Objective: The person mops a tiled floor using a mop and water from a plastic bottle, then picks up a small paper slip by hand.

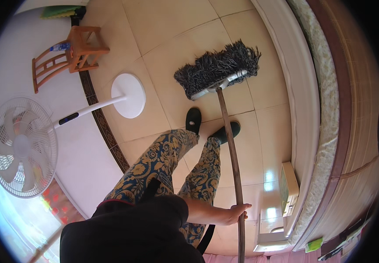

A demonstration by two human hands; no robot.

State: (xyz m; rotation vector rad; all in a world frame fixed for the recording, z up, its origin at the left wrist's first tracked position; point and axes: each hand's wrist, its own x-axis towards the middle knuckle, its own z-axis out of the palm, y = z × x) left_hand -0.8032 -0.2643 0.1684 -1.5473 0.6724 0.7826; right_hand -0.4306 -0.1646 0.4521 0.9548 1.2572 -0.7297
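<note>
My left hand (238, 213) is closed around the brown wooden handle of a mop (230, 153), its arm reaching across in front of my legs. The handle slants from the lower edge up to a wide mop head (218, 68). Dark grey string strands cover this head, which lies on the tiles beyond my feet under a pale metal bracket. Past my hand, the handle's upper end runs out of the picture. My right hand is out of sight. Dark slippers (193, 120) are on my feet, close behind the mop head.
A white standing fan (21, 147) rises on the left from its round base (130, 95) on the floor. Behind it stands a wooden chair (82, 49) with a plastic bottle (60, 47). Along the right runs a bed (325, 109), with a small cream cabinet (289, 188) beside it.
</note>
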